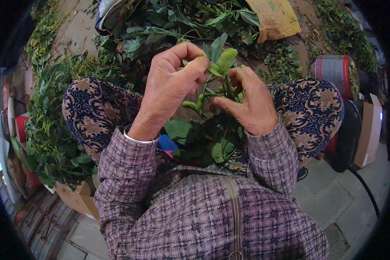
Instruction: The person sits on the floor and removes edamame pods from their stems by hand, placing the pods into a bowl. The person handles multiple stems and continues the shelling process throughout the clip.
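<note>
Between my knees a green bean plant stem (228,85) is held up, with plump, fuzzy soybean-like pods and leaves on it. My right hand (254,101) has its fingers curled around this stem, thumb on the near side. At the upper end, my left hand (174,73) pinches thumb and forefinger at a green pod (215,69); the fingertips partly hide the contact. A larger pod (227,58) stands just above the right hand. Smaller pods (191,105) hang below, in the gap between both hands. Broad leaves (178,129) droop over my lap.
Cut plants heap up ahead (169,22) and at my left (55,130). A yellow sack (274,21) lies at the far side. To the right are a grey-and-red container (333,74) and a cardboard box (369,133). Another cardboard box (76,200) sits at lower left.
</note>
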`<state>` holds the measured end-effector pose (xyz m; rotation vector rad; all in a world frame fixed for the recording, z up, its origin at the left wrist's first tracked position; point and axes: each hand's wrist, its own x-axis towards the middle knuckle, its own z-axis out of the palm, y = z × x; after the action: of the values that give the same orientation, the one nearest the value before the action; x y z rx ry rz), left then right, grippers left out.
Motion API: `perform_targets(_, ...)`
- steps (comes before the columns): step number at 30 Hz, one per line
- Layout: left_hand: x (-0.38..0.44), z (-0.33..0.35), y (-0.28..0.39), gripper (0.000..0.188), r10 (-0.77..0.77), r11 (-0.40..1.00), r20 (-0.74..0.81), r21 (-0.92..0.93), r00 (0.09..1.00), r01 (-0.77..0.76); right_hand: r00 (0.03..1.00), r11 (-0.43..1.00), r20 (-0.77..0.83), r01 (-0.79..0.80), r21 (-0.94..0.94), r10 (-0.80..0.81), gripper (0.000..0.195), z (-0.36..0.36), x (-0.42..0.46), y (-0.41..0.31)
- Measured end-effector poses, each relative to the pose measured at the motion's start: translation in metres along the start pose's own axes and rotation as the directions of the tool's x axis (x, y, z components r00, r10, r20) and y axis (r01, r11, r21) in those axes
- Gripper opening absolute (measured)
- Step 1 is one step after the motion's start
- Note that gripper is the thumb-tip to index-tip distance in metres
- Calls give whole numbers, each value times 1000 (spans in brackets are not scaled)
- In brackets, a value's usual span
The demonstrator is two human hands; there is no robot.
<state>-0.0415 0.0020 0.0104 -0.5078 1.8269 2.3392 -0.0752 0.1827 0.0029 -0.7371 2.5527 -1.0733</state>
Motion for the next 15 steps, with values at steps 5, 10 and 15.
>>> perform_targets(5, 2, -1, 0, 11, -28, 999, 44, -31, 999, 29, 987, 984, 150, -88, 154, 65, 30, -4, -2, -2)
perform_targets(10, 4, -3, 3, 14, -65, 977, 178, -188, 982, 99, 976, 907, 213, -127, 401, 42, 19, -5, -3, 5)
perform_targets(15, 6, -5, -4, 12, -9, 988, 104, -149, 995, 25, 916, 638, 395, -348, 687, 73, 22, -8, -2, -6)
